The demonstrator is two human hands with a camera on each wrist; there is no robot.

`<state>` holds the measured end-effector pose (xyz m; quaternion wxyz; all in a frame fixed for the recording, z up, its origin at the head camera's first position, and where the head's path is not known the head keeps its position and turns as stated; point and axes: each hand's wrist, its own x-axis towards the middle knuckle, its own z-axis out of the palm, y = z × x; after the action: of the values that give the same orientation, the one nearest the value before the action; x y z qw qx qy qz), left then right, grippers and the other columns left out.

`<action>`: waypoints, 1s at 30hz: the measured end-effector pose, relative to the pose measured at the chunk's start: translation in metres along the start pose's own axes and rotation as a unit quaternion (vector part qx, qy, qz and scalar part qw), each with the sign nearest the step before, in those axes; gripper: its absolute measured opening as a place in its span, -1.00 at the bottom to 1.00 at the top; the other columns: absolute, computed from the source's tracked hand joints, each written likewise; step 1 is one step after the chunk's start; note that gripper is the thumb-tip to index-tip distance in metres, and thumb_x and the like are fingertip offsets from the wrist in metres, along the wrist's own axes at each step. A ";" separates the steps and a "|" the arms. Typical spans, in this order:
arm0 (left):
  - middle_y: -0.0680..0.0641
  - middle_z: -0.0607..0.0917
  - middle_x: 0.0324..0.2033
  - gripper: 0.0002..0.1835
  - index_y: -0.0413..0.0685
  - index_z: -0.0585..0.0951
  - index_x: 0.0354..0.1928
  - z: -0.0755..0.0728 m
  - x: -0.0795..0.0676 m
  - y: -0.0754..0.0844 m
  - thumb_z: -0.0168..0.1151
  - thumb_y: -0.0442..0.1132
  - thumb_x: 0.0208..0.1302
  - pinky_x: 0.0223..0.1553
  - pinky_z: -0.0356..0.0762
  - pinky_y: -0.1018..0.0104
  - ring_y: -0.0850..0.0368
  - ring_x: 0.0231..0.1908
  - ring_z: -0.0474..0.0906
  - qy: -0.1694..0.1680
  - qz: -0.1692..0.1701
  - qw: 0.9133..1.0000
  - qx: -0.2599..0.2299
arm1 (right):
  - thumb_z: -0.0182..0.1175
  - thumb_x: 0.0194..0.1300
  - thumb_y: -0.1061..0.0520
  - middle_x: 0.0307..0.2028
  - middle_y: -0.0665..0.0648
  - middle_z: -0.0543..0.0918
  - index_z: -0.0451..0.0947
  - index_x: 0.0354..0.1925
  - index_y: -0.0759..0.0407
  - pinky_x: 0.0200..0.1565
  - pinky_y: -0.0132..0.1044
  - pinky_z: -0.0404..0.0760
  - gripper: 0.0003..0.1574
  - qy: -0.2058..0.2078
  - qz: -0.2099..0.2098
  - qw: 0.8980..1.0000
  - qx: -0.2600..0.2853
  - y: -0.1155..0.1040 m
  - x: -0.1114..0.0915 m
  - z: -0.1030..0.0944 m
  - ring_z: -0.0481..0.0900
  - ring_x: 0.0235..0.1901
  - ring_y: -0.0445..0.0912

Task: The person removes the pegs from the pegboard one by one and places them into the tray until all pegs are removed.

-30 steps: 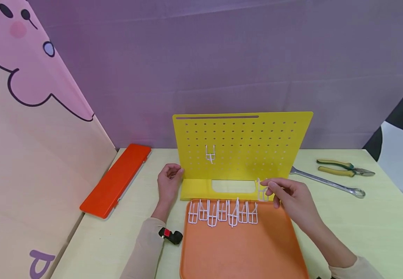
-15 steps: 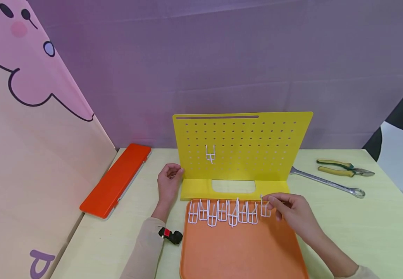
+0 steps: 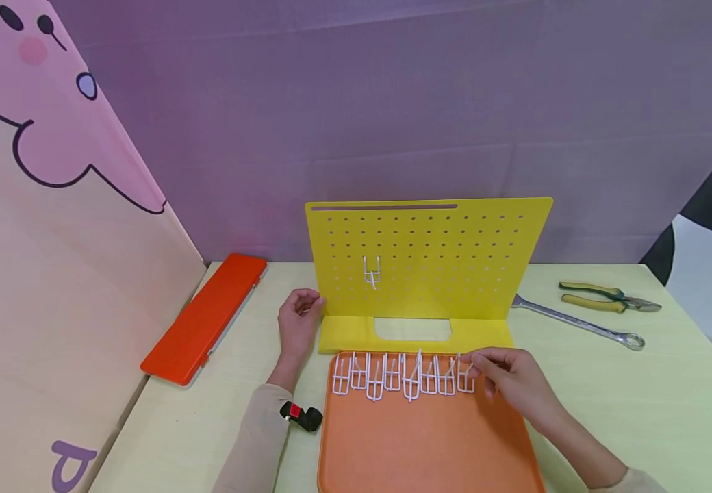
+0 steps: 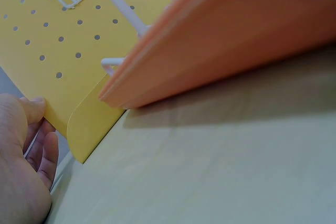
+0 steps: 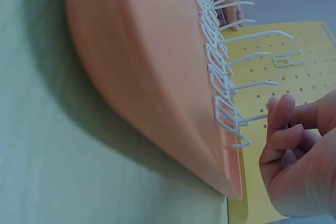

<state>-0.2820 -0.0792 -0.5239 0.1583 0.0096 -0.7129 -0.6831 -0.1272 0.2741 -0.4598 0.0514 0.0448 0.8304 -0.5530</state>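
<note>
My left hand (image 3: 298, 320) holds the left edge of the yellow pegboard (image 3: 430, 305), thumb (image 4: 32, 109) against the front and the other fingers round the side. One white wire hook (image 3: 372, 276) hangs on the board's left part. Several more wire hooks (image 3: 376, 390) stand in a row along the back rim of the orange tray (image 3: 424, 445). At the right end of that row, my right hand (image 3: 516, 383) pinches the prong of a wire hook (image 5: 254, 118) with thumb and forefinger. Its frame is at the tray's back rim.
To the right of the pegboard lie a combination wrench (image 3: 578, 322) and pliers (image 3: 596, 301) with yellow-green handles. A flat red case (image 3: 208, 322) lies at the left by the side panel. A purple cloth (image 3: 417, 103) closes off the back.
My right hand has come down from in front of the pegboard's base to the tray's back rim, bringing the wire hook to the row's right end. My left hand has stayed put.
</note>
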 end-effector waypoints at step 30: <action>-0.16 0.78 -0.13 -0.87 -0.26 0.71 -0.02 -0.001 0.000 0.001 0.45 -0.43 0.48 -0.06 0.67 0.50 0.09 -0.14 0.68 -0.002 -0.006 1.000 -0.003 | 0.20 0.71 0.17 -0.32 0.15 0.69 0.74 0.17 0.43 -0.46 -0.32 0.53 -0.64 -0.007 0.001 1.000 -0.007 0.001 0.007 0.003 0.47 -0.56 -0.14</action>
<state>-0.2814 -0.0797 -0.5235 0.1524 0.0119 -0.7113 -0.6860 -0.1337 0.2717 -0.4633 0.0583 0.0414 0.8340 -0.5472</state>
